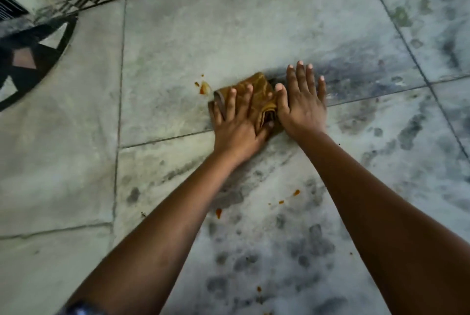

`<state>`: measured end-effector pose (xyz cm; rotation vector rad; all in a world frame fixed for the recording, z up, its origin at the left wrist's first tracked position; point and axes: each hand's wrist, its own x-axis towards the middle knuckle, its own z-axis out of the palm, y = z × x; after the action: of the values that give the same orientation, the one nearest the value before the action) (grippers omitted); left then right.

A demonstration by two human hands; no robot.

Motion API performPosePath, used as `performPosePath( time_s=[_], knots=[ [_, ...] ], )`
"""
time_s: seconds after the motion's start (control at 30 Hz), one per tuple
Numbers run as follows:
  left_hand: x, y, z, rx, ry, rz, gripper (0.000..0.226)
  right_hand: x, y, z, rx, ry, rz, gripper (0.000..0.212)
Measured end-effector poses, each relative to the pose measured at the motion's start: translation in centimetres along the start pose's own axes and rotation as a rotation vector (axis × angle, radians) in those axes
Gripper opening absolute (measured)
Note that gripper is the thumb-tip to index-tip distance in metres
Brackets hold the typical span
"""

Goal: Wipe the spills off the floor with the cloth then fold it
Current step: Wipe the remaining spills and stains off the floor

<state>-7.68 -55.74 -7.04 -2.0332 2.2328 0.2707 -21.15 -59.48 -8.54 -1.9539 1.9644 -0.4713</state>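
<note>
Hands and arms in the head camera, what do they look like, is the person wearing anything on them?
The left hand and right hand are bare: no gloves, rings or wristbands, nails short and unpainted. Both forearms are uncovered. At the bottom edge a dark bluish band crosses the left arm, perhaps a sleeve hem; too blurred to tell.
</note>
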Motion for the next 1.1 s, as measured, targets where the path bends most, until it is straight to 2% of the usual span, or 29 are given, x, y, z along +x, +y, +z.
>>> performPosePath(
  time_s=[0.17, 0.33, 0.47, 0.53, 0.63, 0.73, 0.8, 0.87, 0.93, 1.03, 1.1],
  knots=[
    [5.1, -1.4, -1.2, 0.074, -0.017, 0.021, 0.061, -0.1, 0.3, 1.0, -0.092, -0.011, 0.003, 0.068],
    [11.6, -6.8, -4.5, 0.088, -0.123, -0.207, 0.070, -0.1, 0.0, 0.9, -0.095, 0.002, -0.001, 0.067],
    [9.1, -9.7, -4.8, -0.068, -0.122, -0.343, 0.078, -0.1, -0.2, 0.9, -0.113, -0.001, 0.013, 0.068],
    [6.3, -8.2, -3.8, -0.117, -0.108, -0.319, 0.077, 0.0, -0.3, 0.9, -0.125, -0.008, 0.010, 0.068],
    [2.7, -5.5, -2.1, -0.050, -0.087, -0.118, 0.069, -0.2, -0.4, 1.2, -0.143, -0.006, 0.003, 0.067],
    [5.4, -7.2, -2.2, -0.052, -0.106, 0.009, 0.067, -0.3, -0.3, 1.3, -0.151, -0.006, 0.011, 0.067],
    [8.9, -10.0, -3.1, -0.077, -0.097, -0.094, 0.072, -0.3, -0.1, 1.1, -0.146, 0.001, 0.018, 0.067],
    [11.0, -13.1, -4.1, -0.128, -0.071, -0.304, 0.074, -0.2, -0.1, 1.0, -0.138, 0.015, 0.016, 0.067],
    [9.8, -14.9, -4.3, -0.158, -0.045, -0.459, 0.072, -0.1, -0.2, 1.0, -0.136, 0.015, 0.008, 0.066],
    [3.8, -13.6, -2.8, -0.169, 0.047, -0.572, 0.072, -0.1, -0.5, 0.8, -0.133, 0.015, 0.011, 0.066],
    [0.2, -10.0, -1.5, -0.137, 0.055, -0.554, 0.075, -0.1, -0.6, 0.8, -0.143, 0.008, 0.017, 0.066]
  ],
)
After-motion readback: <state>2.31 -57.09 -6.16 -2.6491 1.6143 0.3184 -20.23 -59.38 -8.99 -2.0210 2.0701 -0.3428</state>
